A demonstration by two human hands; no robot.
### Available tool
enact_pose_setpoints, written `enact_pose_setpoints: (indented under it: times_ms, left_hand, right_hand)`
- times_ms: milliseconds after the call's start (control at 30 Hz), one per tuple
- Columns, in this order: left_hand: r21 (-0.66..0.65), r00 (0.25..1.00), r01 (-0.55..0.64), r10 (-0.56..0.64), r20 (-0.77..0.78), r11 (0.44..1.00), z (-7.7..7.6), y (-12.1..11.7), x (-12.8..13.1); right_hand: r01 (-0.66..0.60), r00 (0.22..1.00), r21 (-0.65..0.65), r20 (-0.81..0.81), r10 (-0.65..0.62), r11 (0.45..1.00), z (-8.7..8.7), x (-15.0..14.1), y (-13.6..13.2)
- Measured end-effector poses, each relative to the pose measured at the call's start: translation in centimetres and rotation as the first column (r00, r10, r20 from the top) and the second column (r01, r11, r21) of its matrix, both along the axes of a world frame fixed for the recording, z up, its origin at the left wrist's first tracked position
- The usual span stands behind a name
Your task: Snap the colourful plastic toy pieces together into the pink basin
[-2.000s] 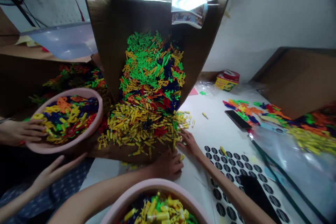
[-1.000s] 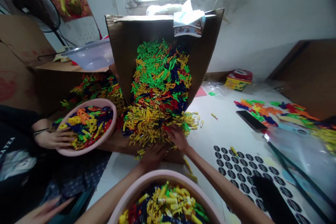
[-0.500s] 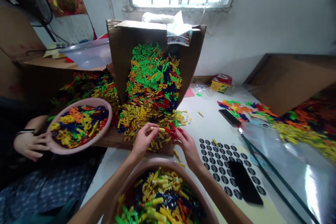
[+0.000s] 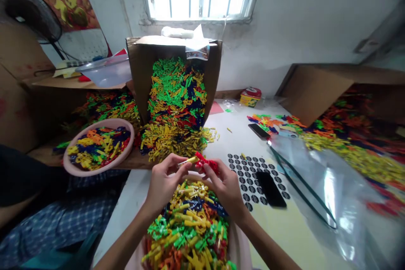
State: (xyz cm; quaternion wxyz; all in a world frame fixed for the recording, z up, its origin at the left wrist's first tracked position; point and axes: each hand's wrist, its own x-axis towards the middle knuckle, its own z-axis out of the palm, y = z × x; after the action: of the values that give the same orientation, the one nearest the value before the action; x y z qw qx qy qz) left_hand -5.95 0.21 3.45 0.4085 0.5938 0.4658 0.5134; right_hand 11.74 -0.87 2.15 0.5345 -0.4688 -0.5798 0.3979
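Observation:
Between finger and thumb, my left hand point(image 4: 166, 177) pinches a small yellow tube-shaped plastic piece point(image 4: 191, 160). My right hand point(image 4: 225, 181) has its fingers closed on a red plastic piece point(image 4: 207, 163) of knobbly shape. The two pieces meet end to end; whether they are joined I cannot tell. Below both hands stands a pink basin point(image 4: 236, 240) full of yellow, green, blue and orange plastic pieces. Just beyond the hands, a heap of yellow pieces point(image 4: 171, 139) spills from an upright cardboard box point(image 4: 136, 63).
At left, a second pink basin point(image 4: 67, 164) of pieces stands beside a seated person point(image 4: 63, 215). A sheet of round black stickers point(image 4: 249, 177) and a black phone point(image 4: 270, 189) lie at right. Further right are a clear plastic bag point(image 4: 341, 202) and a tipped cardboard box point(image 4: 311, 93).
My hands have drawn back from the heap to above the near basin, still holding the yellow and red pieces. The view has shifted. The other person's hand has left the left basin.

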Motion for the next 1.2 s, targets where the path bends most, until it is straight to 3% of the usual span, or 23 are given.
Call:
enact_pose_setpoints:
  times_ms: [167, 367, 667, 833, 1033, 1133, 1200]
  left_hand:
    - [0.022, 1.0, 0.0, 0.0, -0.026, 1.0, 0.5, -1.1, -0.3]
    - [0.1, 0.972, -0.002, 0.025, -0.232, 0.995, 0.8, -1.9, -0.8]
    - [0.099, 0.96, 0.025, 0.004, -0.281, 0.995, 0.7, -2.5, -1.0]
    - [0.036, 0.963, 0.1, -0.087, -0.254, 0.994, 0.4, -2.4, -1.6]
    - [-0.12, 0.958, 0.201, -0.221, -0.184, 0.972, -1.1, -2.9, -1.9]
    - [-0.157, 0.929, 0.222, -0.258, -0.264, 0.962, -1.9, -3.5, -2.2]
    - [-0.156, 0.878, 0.281, -0.319, -0.356, 0.947, -2.5, -2.9, -3.1]
  right_hand:
    - [0.003, 0.998, 0.035, 0.056, -0.005, 0.999, 0.0, 0.6, -1.1]
    - [0.004, 0.982, 0.14, 0.187, -0.03, 0.99, -0.4, 0.8, -1.8]
    - [-0.018, 0.966, 0.177, 0.258, -0.028, 0.984, -0.7, 0.8, -2.0]
    - [-0.155, 0.937, 0.259, 0.343, 0.059, 0.953, -1.2, 1.8, -2.0]
    - [-0.296, 0.931, 0.128, 0.261, 0.255, 0.947, -2.3, 2.3, -2.5]
    - [-0.34, 0.91, 0.021, 0.259, 0.323, 0.94, -2.5, 2.9, -2.8]
    - [-0.417, 0.854, -0.093, 0.3, 0.425, 0.904, -2.5, 4.0, -2.3]
